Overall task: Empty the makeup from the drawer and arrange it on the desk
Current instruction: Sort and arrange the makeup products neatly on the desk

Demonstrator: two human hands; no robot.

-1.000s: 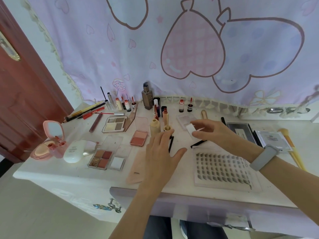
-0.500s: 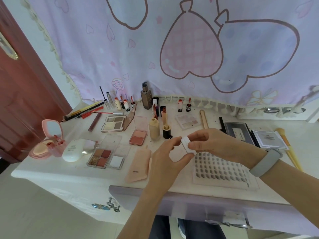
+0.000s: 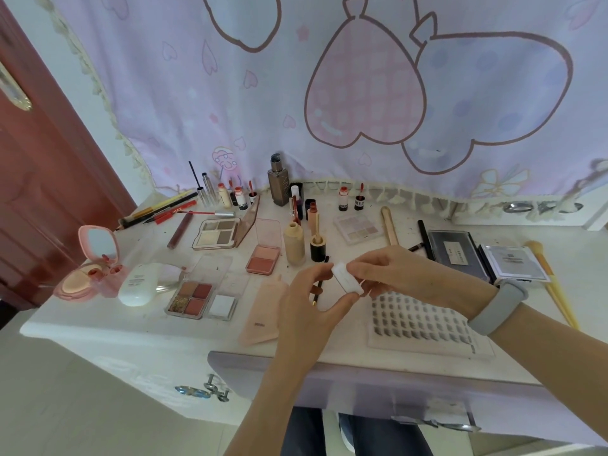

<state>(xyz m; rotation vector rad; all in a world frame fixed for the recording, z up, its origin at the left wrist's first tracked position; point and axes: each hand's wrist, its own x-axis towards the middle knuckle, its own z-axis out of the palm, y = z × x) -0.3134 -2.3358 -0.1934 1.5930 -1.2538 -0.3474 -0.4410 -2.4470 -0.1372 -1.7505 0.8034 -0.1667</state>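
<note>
White desk [image 3: 98, 327] is standing under a lilac curtain [image 3: 329, 93] w/ balloon-like prints; a red-brown door [image 3: 42, 159] is showing far left. Centre, near edge: both hands are meeting above the desk on a small white case [image 3: 346, 277]. Left hand [image 3: 309, 307] is pinching the case's lower end btw. thumb and fingers; right hand [image 3: 401, 274], w/ a grey wristband [image 3: 498, 307], is gripping its upper end w/ curled fingers. Case is sitting tilted, lifted off the desk, just left of the lash tray [image 3: 424, 320]. Makeup is lying spread across the top: pink mirror compact [image 3: 88, 268] at far left, white oval case [image 3: 139, 283] beside it, four-pan palette [image 3: 190, 297] near centre-left, neutral eyeshadow palette [image 3: 218, 233] farther back, blush compact [image 3: 263, 260], beige foundation bottle [image 3: 293, 243] upright, pale pink tube [image 3: 261, 315] lying flat by the left wrist. Small bottles and lip tubes are lining the far edge. Right side: black lash box [image 3: 455, 253], yellow-handled brush [image 3: 552, 284]. Lilac drawer front [image 3: 378, 386] is showing below the near edge.
</note>
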